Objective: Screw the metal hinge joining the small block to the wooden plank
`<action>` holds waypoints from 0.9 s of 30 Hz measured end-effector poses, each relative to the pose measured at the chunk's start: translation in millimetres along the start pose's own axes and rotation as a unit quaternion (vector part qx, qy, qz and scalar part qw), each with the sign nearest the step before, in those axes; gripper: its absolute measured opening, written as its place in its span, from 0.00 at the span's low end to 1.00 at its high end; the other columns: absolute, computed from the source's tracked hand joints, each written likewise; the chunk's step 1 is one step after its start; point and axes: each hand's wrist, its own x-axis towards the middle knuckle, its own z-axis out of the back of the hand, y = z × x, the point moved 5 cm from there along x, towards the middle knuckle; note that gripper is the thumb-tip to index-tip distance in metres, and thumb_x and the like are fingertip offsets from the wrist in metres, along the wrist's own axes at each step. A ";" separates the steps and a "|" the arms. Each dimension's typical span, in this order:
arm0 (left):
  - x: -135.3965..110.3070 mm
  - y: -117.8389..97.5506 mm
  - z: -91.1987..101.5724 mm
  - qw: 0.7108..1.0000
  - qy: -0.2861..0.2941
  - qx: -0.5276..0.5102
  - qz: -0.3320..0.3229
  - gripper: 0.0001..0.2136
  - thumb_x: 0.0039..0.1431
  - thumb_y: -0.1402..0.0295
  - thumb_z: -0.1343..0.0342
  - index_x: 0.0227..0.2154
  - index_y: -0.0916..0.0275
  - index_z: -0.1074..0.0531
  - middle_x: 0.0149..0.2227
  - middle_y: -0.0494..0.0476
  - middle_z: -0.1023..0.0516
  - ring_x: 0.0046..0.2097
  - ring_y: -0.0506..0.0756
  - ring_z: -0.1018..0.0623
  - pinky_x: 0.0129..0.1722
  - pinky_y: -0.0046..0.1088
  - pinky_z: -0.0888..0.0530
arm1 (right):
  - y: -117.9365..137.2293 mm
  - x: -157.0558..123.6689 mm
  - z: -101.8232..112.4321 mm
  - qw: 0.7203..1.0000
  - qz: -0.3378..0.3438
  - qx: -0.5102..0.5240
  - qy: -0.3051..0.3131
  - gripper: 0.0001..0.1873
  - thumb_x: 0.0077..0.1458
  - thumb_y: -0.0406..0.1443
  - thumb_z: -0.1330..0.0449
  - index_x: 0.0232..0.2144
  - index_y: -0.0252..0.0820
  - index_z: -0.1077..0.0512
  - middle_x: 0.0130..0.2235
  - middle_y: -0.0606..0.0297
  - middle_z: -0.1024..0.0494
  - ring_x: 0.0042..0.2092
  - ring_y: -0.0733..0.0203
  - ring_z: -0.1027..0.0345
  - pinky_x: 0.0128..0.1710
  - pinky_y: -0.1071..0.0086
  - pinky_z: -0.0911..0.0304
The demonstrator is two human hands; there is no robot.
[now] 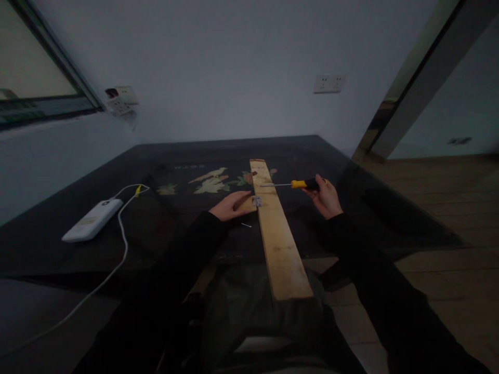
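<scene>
A long pale wooden plank (278,236) lies lengthwise on the dark table (175,239), its near end hanging over the table's edge towards me. A small metal hinge (256,201) sits at the plank's left edge. My left hand (231,206) lies flat with fingers stretched out, pressing a small wooden piece beside the hinge. My right hand (326,197) is closed round a screwdriver (296,184) with a yellow and black handle; its shaft points left over the plank. A tiny screw (246,225) lies on the table near my left wrist.
A white power bank (92,220) with a white cable (122,234) rests on the table's left side. The tabletop bears a leaf and bird pattern (212,183). Wall sockets (329,83) are behind. Wooden floor (448,208) lies to the right.
</scene>
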 end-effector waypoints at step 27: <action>-31.7 -33.0 7.5 0.999 0.021 -0.019 -0.031 0.15 0.60 0.53 0.42 0.31 0.60 0.23 0.35 0.58 0.20 0.41 0.57 0.22 0.44 0.34 0.29 | 1.8 -4.1 -4.7 1.000 -0.005 0.021 0.010 0.20 0.36 0.35 0.24 0.27 0.40 0.32 0.29 0.73 0.23 0.33 0.69 0.24 0.33 0.74 0.22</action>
